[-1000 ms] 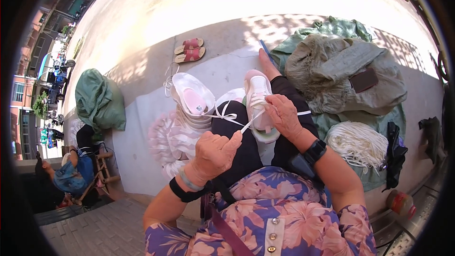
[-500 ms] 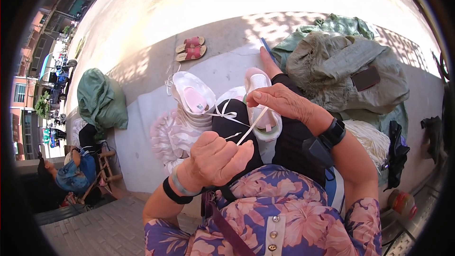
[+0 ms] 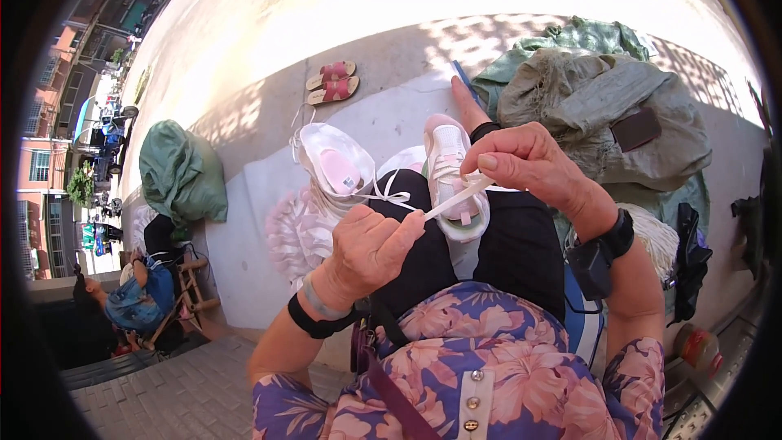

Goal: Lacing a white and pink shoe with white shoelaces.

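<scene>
A white shoelace (image 3: 453, 201) is stretched taut over my lap between my two hands. My left hand (image 3: 368, 246) is closed in a fist, pinching one end between thumb and forefinger. The other end sits in the pinched fingers of my right hand (image 3: 533, 167), higher and to the right. Beneath the lace, a white and pink sneaker (image 3: 446, 149) rests between my thighs, its toe pointing away. Left of it, another pale shoe (image 3: 336, 165) with a pink insole leans on its side, a looped white lace (image 3: 394, 196) trailing from it.
White-pink shoes or parts (image 3: 295, 228) are heaped left of my legs on a pale sheet (image 3: 244, 248). Pink sandals (image 3: 332, 83) lie ahead. Sacks stand left (image 3: 181, 171) and right (image 3: 570, 110), a dark phone-like object (image 3: 636, 129) on the right one. A person (image 3: 138, 301) sits far left.
My right hand has moved slightly right and turned, its fingers now pinching the lace where they were stretched out. The lace lies flatter between both hands. The whole view has shifted a little.
</scene>
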`<act>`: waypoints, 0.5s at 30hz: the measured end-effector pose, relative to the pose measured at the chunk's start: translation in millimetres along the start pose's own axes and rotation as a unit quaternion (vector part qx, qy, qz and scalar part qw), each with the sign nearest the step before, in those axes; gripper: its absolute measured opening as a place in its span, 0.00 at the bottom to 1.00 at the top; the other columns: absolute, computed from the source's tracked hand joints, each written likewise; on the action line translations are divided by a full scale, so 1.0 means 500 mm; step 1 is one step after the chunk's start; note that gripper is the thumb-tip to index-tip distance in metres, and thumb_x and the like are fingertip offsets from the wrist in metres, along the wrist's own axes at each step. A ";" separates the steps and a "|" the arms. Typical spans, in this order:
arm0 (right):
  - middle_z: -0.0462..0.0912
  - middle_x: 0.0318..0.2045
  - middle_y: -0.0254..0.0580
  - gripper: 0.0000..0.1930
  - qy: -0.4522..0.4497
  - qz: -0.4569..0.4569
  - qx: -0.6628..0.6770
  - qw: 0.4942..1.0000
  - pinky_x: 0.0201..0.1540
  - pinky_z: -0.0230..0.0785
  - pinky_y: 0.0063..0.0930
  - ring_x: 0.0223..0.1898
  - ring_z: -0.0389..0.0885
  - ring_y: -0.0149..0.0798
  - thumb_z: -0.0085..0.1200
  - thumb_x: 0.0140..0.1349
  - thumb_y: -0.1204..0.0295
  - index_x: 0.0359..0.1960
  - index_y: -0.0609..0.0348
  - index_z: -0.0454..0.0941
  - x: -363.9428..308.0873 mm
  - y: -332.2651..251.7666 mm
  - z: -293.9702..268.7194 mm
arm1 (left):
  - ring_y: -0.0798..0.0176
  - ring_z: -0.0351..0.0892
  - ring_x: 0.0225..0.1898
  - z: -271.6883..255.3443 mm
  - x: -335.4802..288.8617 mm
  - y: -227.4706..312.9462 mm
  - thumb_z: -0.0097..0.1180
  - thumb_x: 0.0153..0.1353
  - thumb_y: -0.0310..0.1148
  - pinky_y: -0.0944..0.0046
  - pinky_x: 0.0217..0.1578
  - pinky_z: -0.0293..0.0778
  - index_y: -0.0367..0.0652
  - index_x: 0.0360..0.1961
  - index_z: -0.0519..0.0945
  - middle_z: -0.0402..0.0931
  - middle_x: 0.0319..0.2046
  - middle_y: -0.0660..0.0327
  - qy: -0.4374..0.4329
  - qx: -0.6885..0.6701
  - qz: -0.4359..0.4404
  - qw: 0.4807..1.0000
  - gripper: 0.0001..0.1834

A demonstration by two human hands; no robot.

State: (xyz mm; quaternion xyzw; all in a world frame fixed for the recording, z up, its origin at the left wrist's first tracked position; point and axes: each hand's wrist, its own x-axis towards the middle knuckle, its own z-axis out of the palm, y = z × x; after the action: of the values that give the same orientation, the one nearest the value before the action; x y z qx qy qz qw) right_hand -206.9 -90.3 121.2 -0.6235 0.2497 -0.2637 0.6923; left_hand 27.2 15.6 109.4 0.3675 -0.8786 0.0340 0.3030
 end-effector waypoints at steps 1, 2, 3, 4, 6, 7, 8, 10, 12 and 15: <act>0.70 0.16 0.26 0.14 0.004 0.009 0.042 0.999 0.23 0.55 0.15 0.17 0.61 0.20 0.50 0.61 0.64 0.31 0.64 0.79 -0.017 -0.024 -0.023 | 0.62 0.70 0.17 0.007 -0.002 0.002 0.62 0.44 0.23 0.64 0.20 0.61 0.37 0.39 0.76 0.73 0.19 0.64 -0.053 -0.019 -0.044 0.997 0.17; 0.71 0.15 0.27 0.12 -0.001 0.017 0.087 0.996 0.26 0.57 0.15 0.17 0.63 0.20 0.48 0.61 0.67 0.32 0.63 0.79 -0.027 -0.035 -0.044 | 0.62 0.70 0.17 0.024 -0.010 -0.001 0.62 0.44 0.23 0.64 0.20 0.61 0.37 0.39 0.76 0.73 0.19 0.64 -0.053 -0.017 -0.046 0.997 0.17; 0.69 0.14 0.26 0.12 0.037 -0.016 0.117 0.992 0.25 0.56 0.13 0.16 0.60 0.19 0.47 0.61 0.68 0.35 0.65 0.78 -0.034 -0.044 -0.061 | 0.61 0.71 0.19 0.051 -0.016 -0.007 0.61 0.44 0.24 0.63 0.21 0.62 0.38 0.38 0.76 0.73 0.20 0.63 -0.043 -0.028 -0.063 0.997 0.17; 0.67 0.14 0.26 0.13 0.075 -0.048 0.147 0.985 0.24 0.54 0.12 0.15 0.57 0.18 0.47 0.61 0.69 0.38 0.67 0.76 -0.042 -0.053 -0.082 | 0.61 0.72 0.21 0.075 -0.020 -0.011 0.61 0.45 0.25 0.63 0.23 0.63 0.39 0.38 0.76 0.74 0.22 0.62 -0.033 -0.040 -0.077 0.996 0.16; 0.63 0.13 0.25 0.15 0.098 -0.108 0.184 0.972 0.23 0.53 0.14 0.15 0.55 0.18 0.44 0.63 0.70 0.45 0.69 0.71 -0.059 -0.067 -0.147 | 0.57 0.73 0.25 0.108 -0.030 -0.011 0.60 0.46 0.26 0.61 0.25 0.66 0.41 0.37 0.76 0.73 0.23 0.60 -0.069 -0.036 -0.118 0.990 0.14; 0.62 0.14 0.25 0.15 0.147 -0.124 0.168 0.967 0.23 0.53 0.14 0.15 0.54 0.18 0.42 0.63 0.70 0.47 0.70 0.69 -0.065 -0.074 -0.175 | 0.56 0.73 0.25 0.126 -0.041 -0.014 0.59 0.47 0.27 0.60 0.26 0.66 0.41 0.35 0.76 0.72 0.22 0.59 -0.087 -0.038 -0.160 0.983 0.12; 0.61 0.15 0.25 0.16 0.196 -0.140 0.152 0.959 0.23 0.52 0.15 0.16 0.54 0.18 0.41 0.64 0.71 0.49 0.71 0.67 -0.070 -0.081 -0.201 | 0.54 0.73 0.24 0.141 -0.049 -0.015 0.58 0.47 0.27 0.59 0.26 0.66 0.41 0.34 0.76 0.71 0.21 0.58 -0.104 -0.039 -0.201 0.973 0.10; 0.63 0.18 0.26 0.17 0.242 -0.150 0.114 0.952 0.25 0.53 0.15 0.18 0.55 0.19 0.40 0.64 0.72 0.50 0.71 0.65 -0.086 -0.097 -0.251 | 0.54 0.72 0.24 0.165 -0.058 -0.014 0.57 0.48 0.28 0.59 0.26 0.67 0.41 0.31 0.75 0.70 0.21 0.58 -0.102 -0.045 -0.204 0.973 0.08; 0.65 0.21 0.27 0.17 0.247 -0.184 0.122 0.944 0.26 0.54 0.16 0.19 0.57 0.19 0.39 0.65 0.72 0.52 0.71 0.64 -0.109 -0.095 -0.321 | 0.53 0.72 0.24 0.184 -0.053 -0.003 0.56 0.49 0.29 0.58 0.26 0.67 0.41 0.29 0.74 0.69 0.21 0.58 -0.099 -0.054 -0.204 0.972 0.06; 0.68 0.23 0.28 0.17 0.278 -0.194 0.090 0.936 0.25 0.54 0.15 0.19 0.59 0.19 0.40 0.65 0.71 0.53 0.68 0.64 -0.128 -0.117 -0.358 | 0.53 0.72 0.25 0.220 -0.048 0.024 0.54 0.50 0.30 0.58 0.26 0.68 0.40 0.28 0.71 0.69 0.22 0.57 -0.157 -0.082 -0.150 0.973 0.07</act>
State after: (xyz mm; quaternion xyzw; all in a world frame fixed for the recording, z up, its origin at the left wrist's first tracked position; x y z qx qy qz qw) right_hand -377.9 -182.7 162.9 -0.4964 0.2815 -0.5773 0.5840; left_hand -23.7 8.4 8.3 0.4700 -0.8498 -0.1421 0.1917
